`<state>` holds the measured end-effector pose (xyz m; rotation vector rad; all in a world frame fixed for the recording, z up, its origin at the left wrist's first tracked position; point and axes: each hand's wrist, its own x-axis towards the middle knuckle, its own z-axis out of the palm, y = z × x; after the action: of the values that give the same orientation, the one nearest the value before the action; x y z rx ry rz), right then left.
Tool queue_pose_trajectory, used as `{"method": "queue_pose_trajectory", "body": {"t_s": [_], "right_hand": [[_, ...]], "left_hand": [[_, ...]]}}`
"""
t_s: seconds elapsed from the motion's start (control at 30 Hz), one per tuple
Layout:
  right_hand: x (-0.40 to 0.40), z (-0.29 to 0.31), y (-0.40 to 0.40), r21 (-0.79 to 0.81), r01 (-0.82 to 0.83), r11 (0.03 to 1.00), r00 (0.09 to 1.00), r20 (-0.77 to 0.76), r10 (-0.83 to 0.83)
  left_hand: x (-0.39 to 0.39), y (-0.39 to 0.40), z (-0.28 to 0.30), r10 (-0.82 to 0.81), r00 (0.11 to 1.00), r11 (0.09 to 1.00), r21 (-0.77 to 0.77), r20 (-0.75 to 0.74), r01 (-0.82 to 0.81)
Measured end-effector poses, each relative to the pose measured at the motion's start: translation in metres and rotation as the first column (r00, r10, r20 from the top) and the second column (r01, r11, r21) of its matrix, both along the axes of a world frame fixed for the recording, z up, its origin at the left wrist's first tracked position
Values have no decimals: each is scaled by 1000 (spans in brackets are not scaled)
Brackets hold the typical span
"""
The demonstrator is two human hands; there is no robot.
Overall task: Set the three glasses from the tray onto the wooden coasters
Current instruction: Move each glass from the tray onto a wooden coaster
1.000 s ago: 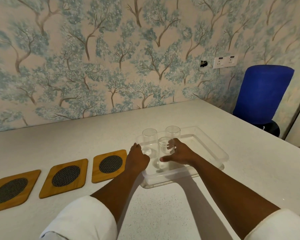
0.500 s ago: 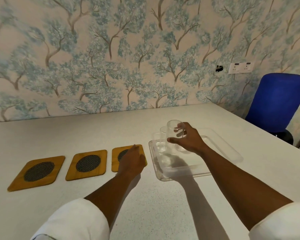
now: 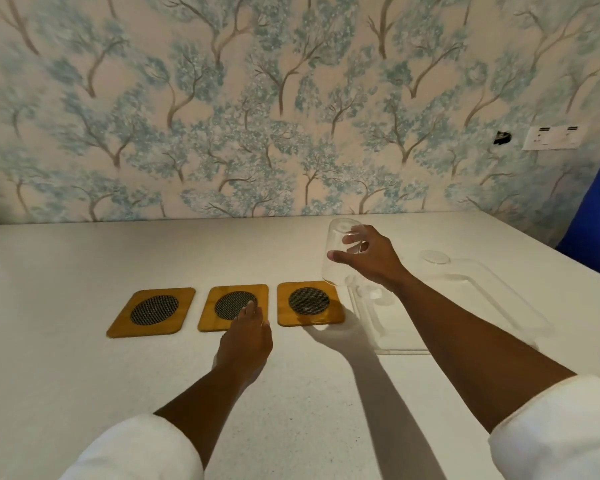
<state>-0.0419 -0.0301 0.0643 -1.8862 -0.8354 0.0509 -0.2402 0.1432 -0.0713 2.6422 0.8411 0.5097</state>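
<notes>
Three wooden coasters with dark mesh centres lie in a row on the white table: left coaster, middle coaster, right coaster. My right hand grips a clear glass in the air, above the gap between the right coaster and the clear tray. In the tray a second glass stands at the far edge, and another glass shows partly under my right wrist. My left hand rests on the near edge of the middle coaster, a finger on its mesh.
A wall with tree-pattern paper runs close behind the table. A blue chair stands past the table's right edge. A socket plate is on the wall at the right.
My right hand has lifted the glass out of the tray and carried it left toward the right coaster. My left hand has slid from the right coaster to the middle one.
</notes>
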Motion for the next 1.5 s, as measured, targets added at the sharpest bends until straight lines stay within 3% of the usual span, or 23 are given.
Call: {"method": "queue_pose_trajectory", "body": {"t_s": [0.4, 1.5], "right_hand": [[-41, 3, 90, -5, -148, 989, 989, 8, 148], [-136, -42, 271, -50, -446, 894, 893, -99, 440]], "left_hand": [[-69, 41, -18, 187, 977, 982, 10, -103, -187], [-88, 46, -29, 146, 988, 989, 33, -56, -144]]}}
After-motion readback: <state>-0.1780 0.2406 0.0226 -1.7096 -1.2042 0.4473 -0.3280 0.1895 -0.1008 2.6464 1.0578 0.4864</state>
